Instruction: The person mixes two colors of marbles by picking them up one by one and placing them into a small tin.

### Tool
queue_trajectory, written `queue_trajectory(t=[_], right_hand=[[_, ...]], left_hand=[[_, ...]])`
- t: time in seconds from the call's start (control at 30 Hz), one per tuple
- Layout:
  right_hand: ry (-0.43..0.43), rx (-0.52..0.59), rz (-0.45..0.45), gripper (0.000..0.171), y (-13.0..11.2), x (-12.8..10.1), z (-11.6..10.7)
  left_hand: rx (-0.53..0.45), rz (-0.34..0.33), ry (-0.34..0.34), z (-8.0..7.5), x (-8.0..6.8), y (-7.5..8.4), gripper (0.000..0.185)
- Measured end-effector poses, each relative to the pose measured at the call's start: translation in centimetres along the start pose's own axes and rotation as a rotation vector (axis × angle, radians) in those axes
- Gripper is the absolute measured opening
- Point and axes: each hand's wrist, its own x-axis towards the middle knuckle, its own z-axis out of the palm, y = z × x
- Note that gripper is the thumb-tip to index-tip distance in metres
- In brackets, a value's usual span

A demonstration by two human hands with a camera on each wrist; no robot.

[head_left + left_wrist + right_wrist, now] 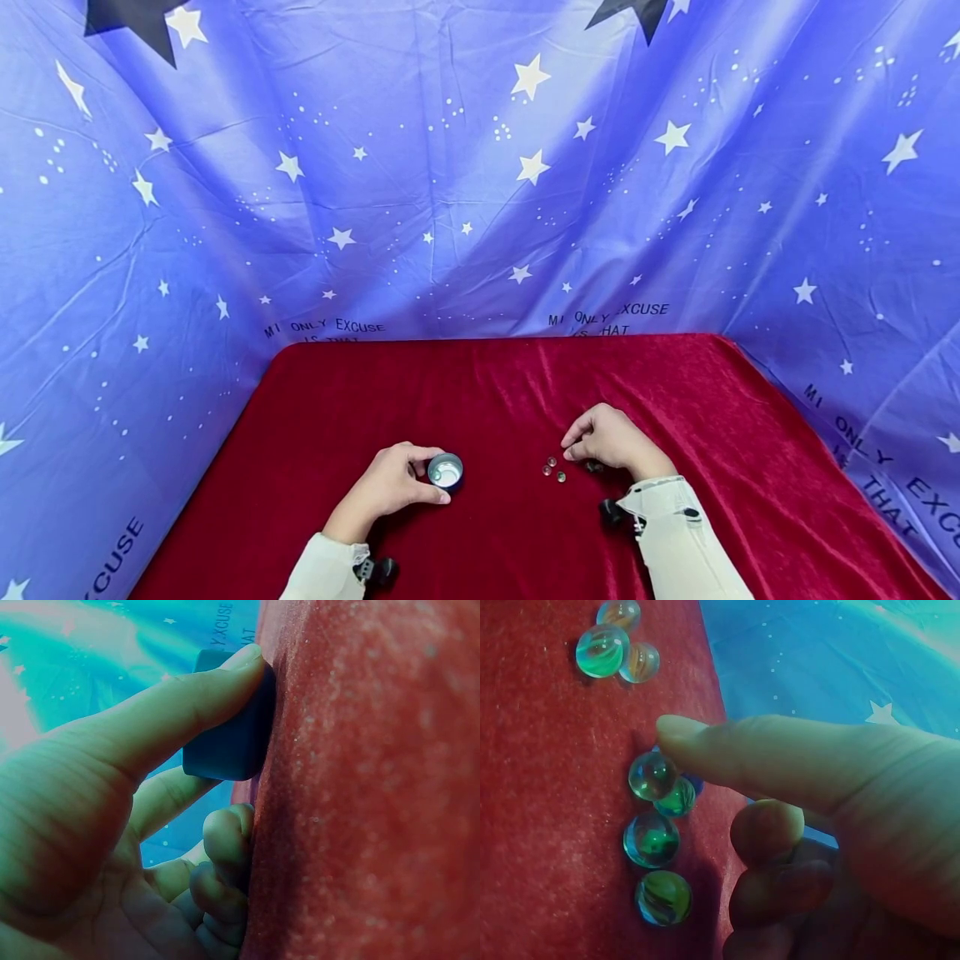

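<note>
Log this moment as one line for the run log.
left hand: grips small metal cup | right hand: thumb touching marbles | surface: red cloth

From the head view the marbles (554,469) by the right hand (611,440) are mere specks, and the ones under its fingers are hidden. On the right wrist view, a bluish marble (693,781) peeks out behind the thumb (780,761), mostly covered; the top marble (619,612) is clipped by the picture's edge. On the left wrist view, the left hand (112,825) wraps the small tin (229,742), blocking its open mouth and far side.
</note>
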Motion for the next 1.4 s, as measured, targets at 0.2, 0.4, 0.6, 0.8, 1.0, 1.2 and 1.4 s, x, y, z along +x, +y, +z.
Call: queue_trajectory(t=[0.2,0.4,0.6,0.8,1.0,1.2,1.4], right_hand=[[-0.012,0.001,-0.061,0.004,0.0,-0.1,-0.3],[0.026,-0.012,-0.083,0.006,0.0,0.1,-0.5],[0.054,0.032,-0.085,0.009,-0.3,0.2,-0.5],[0.071,0.082,-0.106,0.008,-0.4,0.3,-0.4],[0.113,0.079,-0.123,0.011,-0.4,0.6,-0.4],[0.146,0.071,-0.127,0.012,-0.6,0.6,-0.4],[0.185,0.036,-0.154,0.015,-1.0,0.7,-0.2]], left_hand=[[0.001,-0.001,0.001,0.0,0.0,0.0,0.054],[-0.003,-0.002,-0.003,0.0,0.1,-0.1,0.054],[-0.007,-0.007,-0.002,0.0,0.1,-0.2,0.054],[-0.018,-0.014,-0.01,0.1,0.1,-0.3,0.055],[-0.012,-0.01,-0.005,0.1,0.4,-0.5,0.055],[-0.009,-0.015,-0.011,0.2,0.3,-0.7,0.055],[-0.032,-0.006,-0.003,0.2,0.1,-0.6,0.055]])
